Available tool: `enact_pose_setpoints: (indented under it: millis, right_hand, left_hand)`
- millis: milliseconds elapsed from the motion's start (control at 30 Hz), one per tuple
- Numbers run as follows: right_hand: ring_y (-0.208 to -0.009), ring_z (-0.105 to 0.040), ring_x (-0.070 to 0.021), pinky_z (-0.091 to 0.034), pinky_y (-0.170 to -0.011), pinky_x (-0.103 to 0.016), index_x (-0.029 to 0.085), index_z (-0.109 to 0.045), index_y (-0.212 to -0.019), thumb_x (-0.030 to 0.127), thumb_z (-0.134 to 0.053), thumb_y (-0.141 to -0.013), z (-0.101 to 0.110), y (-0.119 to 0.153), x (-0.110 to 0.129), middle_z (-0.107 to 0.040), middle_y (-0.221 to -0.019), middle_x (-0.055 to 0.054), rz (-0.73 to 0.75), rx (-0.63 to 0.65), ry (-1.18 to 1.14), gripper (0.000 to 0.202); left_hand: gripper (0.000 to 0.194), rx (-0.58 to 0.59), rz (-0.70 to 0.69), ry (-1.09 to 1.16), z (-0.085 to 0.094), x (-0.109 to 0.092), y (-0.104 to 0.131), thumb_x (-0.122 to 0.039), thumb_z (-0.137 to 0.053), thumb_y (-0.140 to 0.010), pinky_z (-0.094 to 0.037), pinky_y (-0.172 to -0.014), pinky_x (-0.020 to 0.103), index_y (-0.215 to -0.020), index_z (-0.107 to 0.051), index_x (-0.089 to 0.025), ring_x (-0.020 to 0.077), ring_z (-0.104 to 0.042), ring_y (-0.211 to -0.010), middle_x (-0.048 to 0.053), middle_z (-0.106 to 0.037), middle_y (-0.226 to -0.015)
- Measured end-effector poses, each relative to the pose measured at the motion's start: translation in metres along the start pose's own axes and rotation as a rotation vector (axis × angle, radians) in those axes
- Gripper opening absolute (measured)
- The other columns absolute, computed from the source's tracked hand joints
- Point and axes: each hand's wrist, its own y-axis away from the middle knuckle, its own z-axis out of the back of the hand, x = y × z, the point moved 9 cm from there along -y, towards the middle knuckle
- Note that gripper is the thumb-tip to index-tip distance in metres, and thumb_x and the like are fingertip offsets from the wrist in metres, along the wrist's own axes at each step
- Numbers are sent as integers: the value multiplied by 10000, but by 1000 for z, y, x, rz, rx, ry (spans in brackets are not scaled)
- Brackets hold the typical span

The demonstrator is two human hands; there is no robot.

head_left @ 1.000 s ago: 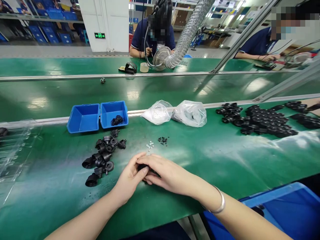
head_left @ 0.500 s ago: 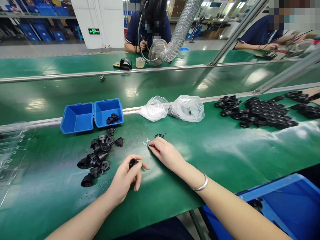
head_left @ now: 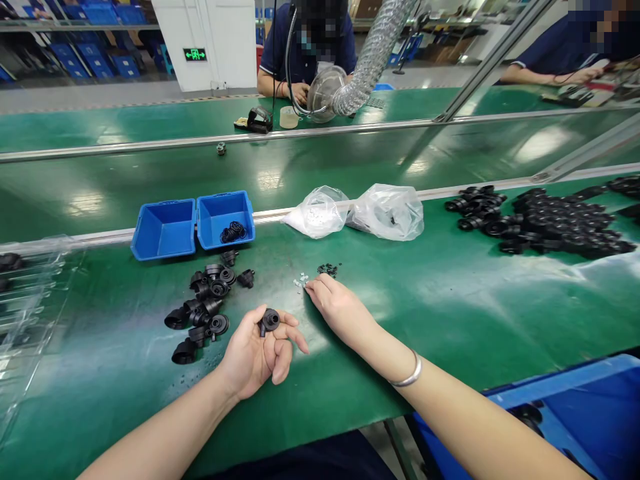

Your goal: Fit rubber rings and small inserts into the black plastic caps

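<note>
Head view, from the left: a ridged clear plastic tray (head_left: 37,300) lies on the green tabletop (head_left: 410,300), and beyond it loose black fittings (head_left: 203,303) sit in an uneven cluster, some tipped on their sides; a sleeve or wrist brushing them could set the rounder ones rolling. Behind them stand two blue bins (head_left: 135,241), the right one holding black rings (head_left: 233,232), thin enough to tangle if grabbed in a bunch. Next comes the left hand (head_left: 256,360), palm up, thumb and forefinger nipping a black part (head_left: 271,320) near its edge, the other fingers loosely curled. That part is raised off the table on a slight grip, so a twist or a push from one side might tip it out. Just ahead are tiny white pieces (head_left: 301,279), with small black bits (head_left: 329,269) close beside them; a careless sweep could mix the two or scatter them. Over the near edge of the white pieces, the right hand (head_left: 339,305) has its fingertips bunched downward; I cannot tell whether they are closed or pinch anything, and something so small could slip away unnoticed. Farther right, black assemblies (head_left: 560,220) are crowded together, where a knock could spread through the pile.
</note>
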Motion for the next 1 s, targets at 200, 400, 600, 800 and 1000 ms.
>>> enact_pose_setpoints:
  millis: [200, 400, 600, 800, 1000]
  right_hand:
    - [-738, -602, -182, -524, -682, -305, 133, -606, -894, 166, -416, -991, 12, -4, -8, -600, -821, -91, -48, -69, -237, 216]
    - [-771, -611, -164, -517, -701, -295, 179, -621, -914, 170, -526, -952, 37, -5, -9, -641, -806, -50, -42, -144, -591, 103]
    - [-756, -603, -140, -504, -691, -269, 181, -629, -936, 138, -542, -941, 45, -2, 17, -632, -809, -34, 8, -56, -754, 97]
    - [-811, -605, -161, -524, -724, -295, 172, -611, -994, 153, -478, -966, 35, 6, 38, -623, -892, -68, 68, 52, -731, 137]
    - [-784, -602, -170, -539, -704, -312, 165, -600, -971, 173, -417, -988, 27, 6, 45, -617, -879, -77, 99, 75, -611, 183]
  left_hand:
    - [333, -49, -45, -44, -3, -8, 4, -410, -415, -950, -511, -523, 248, -982, -576, -120, 173, -680, -626, 145, -694, -923]
    - [244, -192, -174, -421, 1, -20, 8, -259, -660, -854, -514, -594, 235, -1054, -545, -179, 185, -701, -816, 105, -576, -1212]
    - [346, -148, -253, -480, 6, -11, 1, -251, -653, -848, -547, -850, 350, -1150, -488, -212, 224, -654, -1020, 77, -568, -1165]
    - [380, -216, -320, -691, 16, -12, 5, -236, -619, -860, -447, -1031, 425, -1229, -529, -226, 258, -552, -1172, 95, -565, -1235]
    - [404, -243, -353, -894, 18, -13, 9, -260, -580, -889, -385, -1081, 438, -1289, -527, -269, 272, -496, -1239, 87, -541, -1298]
